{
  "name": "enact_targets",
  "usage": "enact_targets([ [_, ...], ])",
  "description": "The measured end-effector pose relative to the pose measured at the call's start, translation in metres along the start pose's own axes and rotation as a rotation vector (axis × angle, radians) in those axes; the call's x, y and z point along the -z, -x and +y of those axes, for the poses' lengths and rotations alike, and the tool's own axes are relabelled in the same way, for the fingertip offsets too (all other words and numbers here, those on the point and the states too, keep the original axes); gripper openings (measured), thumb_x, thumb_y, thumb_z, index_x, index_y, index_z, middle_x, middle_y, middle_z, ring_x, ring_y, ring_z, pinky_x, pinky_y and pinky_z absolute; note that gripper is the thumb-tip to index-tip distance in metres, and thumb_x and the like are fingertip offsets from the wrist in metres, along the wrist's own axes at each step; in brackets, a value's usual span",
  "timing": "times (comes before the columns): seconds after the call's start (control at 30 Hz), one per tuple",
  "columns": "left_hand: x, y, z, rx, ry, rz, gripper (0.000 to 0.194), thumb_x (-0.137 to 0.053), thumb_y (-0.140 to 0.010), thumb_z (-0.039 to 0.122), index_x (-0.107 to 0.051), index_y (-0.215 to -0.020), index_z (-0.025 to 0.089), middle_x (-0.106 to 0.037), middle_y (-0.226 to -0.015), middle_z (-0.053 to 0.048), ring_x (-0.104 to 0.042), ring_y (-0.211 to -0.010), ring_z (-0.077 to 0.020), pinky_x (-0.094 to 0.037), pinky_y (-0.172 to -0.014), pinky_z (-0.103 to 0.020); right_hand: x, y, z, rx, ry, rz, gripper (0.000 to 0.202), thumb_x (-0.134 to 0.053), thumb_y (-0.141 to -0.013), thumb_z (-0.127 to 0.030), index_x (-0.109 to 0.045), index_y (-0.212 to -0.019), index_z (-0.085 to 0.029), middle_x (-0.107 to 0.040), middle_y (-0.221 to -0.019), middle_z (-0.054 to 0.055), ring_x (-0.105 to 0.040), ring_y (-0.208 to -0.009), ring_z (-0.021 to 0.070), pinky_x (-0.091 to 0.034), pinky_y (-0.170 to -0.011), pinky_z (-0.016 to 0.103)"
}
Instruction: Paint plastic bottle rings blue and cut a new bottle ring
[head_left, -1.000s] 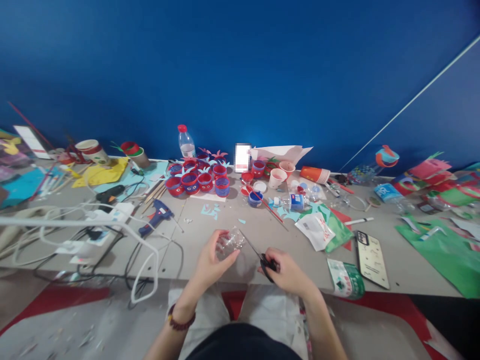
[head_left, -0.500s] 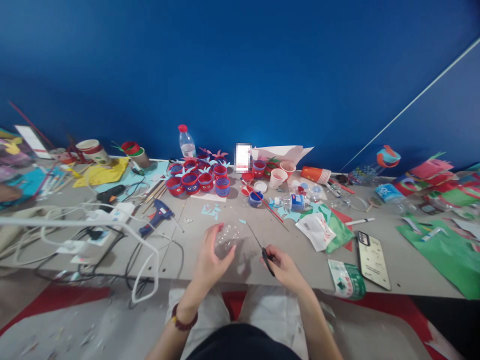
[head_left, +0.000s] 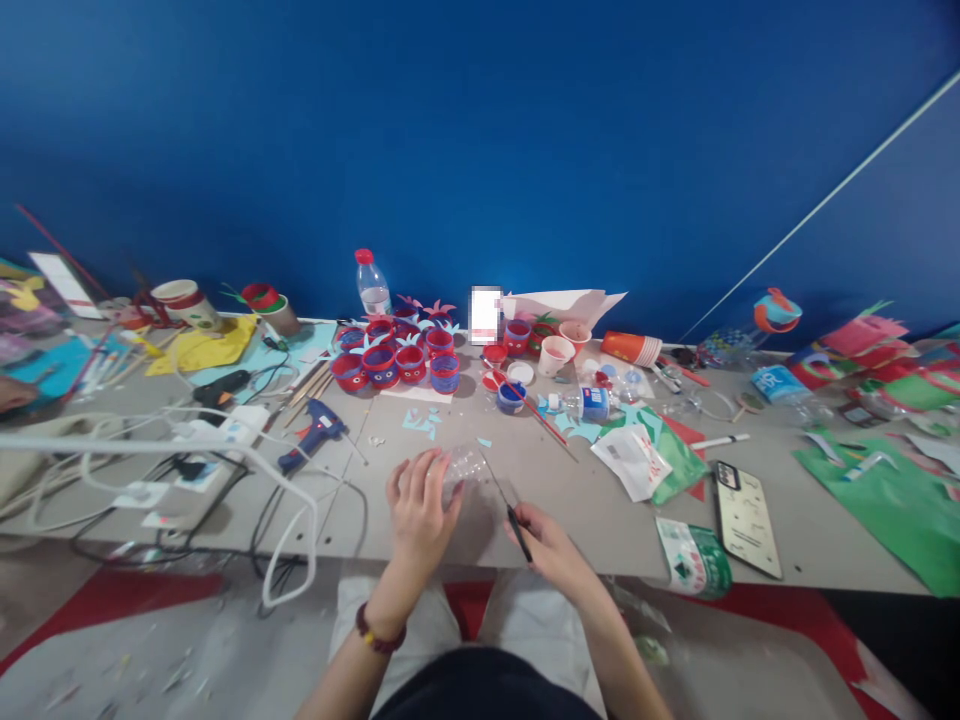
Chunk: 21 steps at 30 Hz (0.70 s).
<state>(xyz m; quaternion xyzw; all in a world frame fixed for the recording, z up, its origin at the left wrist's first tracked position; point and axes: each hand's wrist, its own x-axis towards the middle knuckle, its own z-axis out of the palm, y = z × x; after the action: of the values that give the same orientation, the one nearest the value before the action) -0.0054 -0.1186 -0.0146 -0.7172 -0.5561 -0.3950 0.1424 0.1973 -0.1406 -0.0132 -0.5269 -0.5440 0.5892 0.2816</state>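
Note:
My left hand (head_left: 421,505) is closed around a clear plastic bottle piece (head_left: 468,466) just above the table, its fingers bent over the near left side. In my right hand (head_left: 551,545) is a pair of black-handled scissors (head_left: 519,530), blades pointing up and left, close to the right side of the plastic. Whether the blades touch it I cannot tell. Small light-blue paper scraps (head_left: 422,421) lie beyond my hands. Several red and blue decorated cups (head_left: 411,364) stand behind them, near a blue paint pot (head_left: 512,398) with a brush across it.
On the left are a blue glue gun (head_left: 319,428), a power strip (head_left: 214,465) and looping white cables. To the right lie a small plastic bottle (head_left: 592,404), a white packet (head_left: 631,463), a phone (head_left: 746,520) and green paper (head_left: 885,510). A blue wall (head_left: 480,150) rises behind the table.
My left hand has turned so its fingers wrap over the plastic piece, which has tilted. The scissors and my right hand have shifted slightly left, closer to it.

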Motion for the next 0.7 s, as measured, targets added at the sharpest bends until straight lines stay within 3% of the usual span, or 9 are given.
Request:
enact_targets([
  [0.3,-0.004,0.004,0.001,-0.009,-0.021,0.076,0.029,-0.062,-0.086,0.024,-0.062,-0.114,0.016,-0.068,-0.112,-0.015,-0.060,-0.107,-0.0281,-0.036,-0.097,-0.042,-0.019,0.007,-0.006,-0.029,-0.025,-0.002,0.035,-0.053,-0.084,-0.050,-0.042,-0.068,-0.021,-0.031,-0.059,-0.006,-0.030,-0.055,0.0094,-0.025,-0.050,0.024],
  [0.7,-0.007,0.004,0.004,0.019,-0.077,0.137,0.024,-0.063,-0.086,0.026,-0.064,-0.109,0.019,-0.070,-0.108,-0.013,-0.063,-0.101,-0.0255,-0.040,-0.095,-0.041,-0.024,0.003,-0.004,0.010,-0.006,0.072,0.043,-0.056,-0.077,-0.058,-0.039,-0.062,-0.021,-0.034,-0.058,-0.005,-0.032,-0.058,0.0103,-0.028,-0.053,0.024],
])
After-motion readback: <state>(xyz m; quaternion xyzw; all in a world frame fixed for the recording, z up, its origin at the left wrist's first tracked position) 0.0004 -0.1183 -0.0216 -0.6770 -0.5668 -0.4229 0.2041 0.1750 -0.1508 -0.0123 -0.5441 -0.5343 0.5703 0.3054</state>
